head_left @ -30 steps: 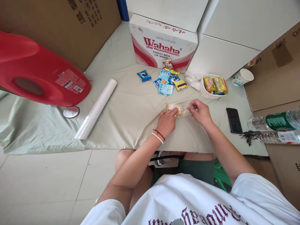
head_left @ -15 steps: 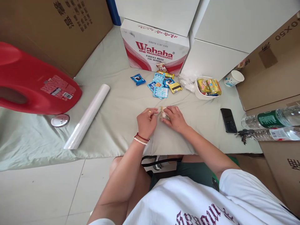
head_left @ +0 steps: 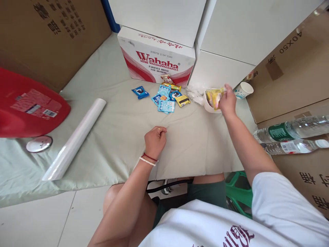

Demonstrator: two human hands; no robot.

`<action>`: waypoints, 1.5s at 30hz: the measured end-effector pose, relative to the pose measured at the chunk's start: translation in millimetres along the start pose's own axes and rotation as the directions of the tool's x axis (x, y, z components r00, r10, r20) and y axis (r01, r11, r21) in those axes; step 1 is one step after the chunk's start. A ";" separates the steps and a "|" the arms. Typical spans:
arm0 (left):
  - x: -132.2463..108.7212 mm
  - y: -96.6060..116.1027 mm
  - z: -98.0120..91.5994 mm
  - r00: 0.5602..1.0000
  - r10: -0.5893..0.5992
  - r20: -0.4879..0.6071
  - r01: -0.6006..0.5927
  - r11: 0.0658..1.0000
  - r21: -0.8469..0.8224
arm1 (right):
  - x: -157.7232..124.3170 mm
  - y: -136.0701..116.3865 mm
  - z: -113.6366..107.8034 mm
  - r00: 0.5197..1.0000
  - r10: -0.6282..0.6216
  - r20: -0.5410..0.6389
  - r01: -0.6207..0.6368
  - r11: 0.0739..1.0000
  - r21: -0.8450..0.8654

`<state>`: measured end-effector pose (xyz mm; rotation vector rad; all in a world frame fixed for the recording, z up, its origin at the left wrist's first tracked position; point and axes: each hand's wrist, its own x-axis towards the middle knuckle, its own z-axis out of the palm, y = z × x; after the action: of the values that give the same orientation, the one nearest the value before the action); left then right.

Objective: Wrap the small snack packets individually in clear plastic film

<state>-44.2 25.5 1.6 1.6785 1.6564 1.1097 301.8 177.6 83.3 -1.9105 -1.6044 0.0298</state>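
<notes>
Yellow packet [head_left: 215, 94], slightly blurred, is at the white bowl [head_left: 208, 107] toward the back right of the cloth-covered table [head_left: 189, 147], partly overlapping the bowl's near rim. The right hand [head_left: 228, 101] has it pinched by the right end, fingers narrow around it, the forearm reaching in from the near side. More wrapped contents seem to sit in the bowl, too blurred to tell apart.

The left hand [head_left: 155, 139] is well apart from the packet, near the middle of the table — its fingers folded in, thumb against them, with a ring on one finger. A dark red cord and a white beaded bracelet [head_left: 148, 161] circle that wrist.

Crumpled clear plastic [head_left: 196, 93] is just beside the bowl on its left, and a paper cup [head_left: 243, 90] leans tilted behind the right hand. Farther left is a loose heap of snack packets [head_left: 164, 99], blue and yellow, with a single dark blue packet [head_left: 140, 92] just apart from it. Behind the heap stands a white and red Wahaha carton [head_left: 156, 61], next to white cabinets [head_left: 223, 68].

On the left, a film roll [head_left: 75, 139] lies diagonally near a round badge [head_left: 39, 144] and a large red jug [head_left: 31, 106]. Two clear plastic bottles [head_left: 300, 128] lie side by side at the far right — near a cardboard box [head_left: 285, 79].
</notes>
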 end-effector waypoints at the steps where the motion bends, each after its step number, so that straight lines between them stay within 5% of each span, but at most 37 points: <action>1: 0.6 -0.4 0.8 1.000 -0.003 0.006 0.003 1.000 0.006 | 22.8 7.7 -1.0 0.998 0.059 -0.020 -0.059 0.998 -0.012; 5: 1.5 -2.4 3.4 0.999 -0.024 0.046 0.022 0.999 0.048 | 69.8 20.7 17.1 0.984 0.170 0.057 -0.159 0.974 -0.163; 11: 4.9 -6.3 7.0 0.995 -0.027 0.092 0.018 0.995 0.102 | 65.5 23.1 48.6 0.990 0.133 0.053 -0.109 0.943 -0.315; 17: 6.7 -6.2 5.7 0.998 0.011 0.069 -0.016 0.997 0.072 | 83.5 39.0 18.3 0.969 0.247 -0.003 -0.237 0.930 -0.281; 20: 6.8 -6.1 2.5 0.999 0.015 0.031 -0.017 0.998 0.059 | 55.8 65.6 -24.5 0.963 0.252 -0.098 -0.269 0.916 -0.297; 25: 7.7 -3.9 3.0 0.999 0.018 0.038 -0.020 0.998 0.054 | -58.9 130.7 -91.1 0.942 0.327 -0.079 -0.332 0.865 -0.375; 29: 5.7 -1.7 6.9 0.997 0.029 0.073 -0.035 0.996 0.077 | -128.5 166.5 -100.5 0.816 0.570 0.094 -0.432 0.710 -0.555; 31: 3.9 -1.5 7.2 0.996 0.021 0.092 -0.030 0.995 0.100 | -140.1 175.0 -95.0 0.759 0.634 0.149 -0.442 0.669 -0.597; 35: 1.9 -2.5 4.6 0.994 0.002 0.113 -0.018 0.990 0.139 | -137.7 184.5 -84.6 0.733 0.674 0.092 -0.543 0.660 -0.519; 45: 7.7 -3.2 7.3 0.991 0.032 0.133 -0.052 0.988 0.148 | -143.3 190.5 -83.1 0.803 0.595 0.032 -0.535 0.743 -0.403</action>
<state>-40.5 34.6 -3.4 1.8477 1.6640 0.8914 466.1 2.1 5.9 -2.7116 -1.1019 0.1428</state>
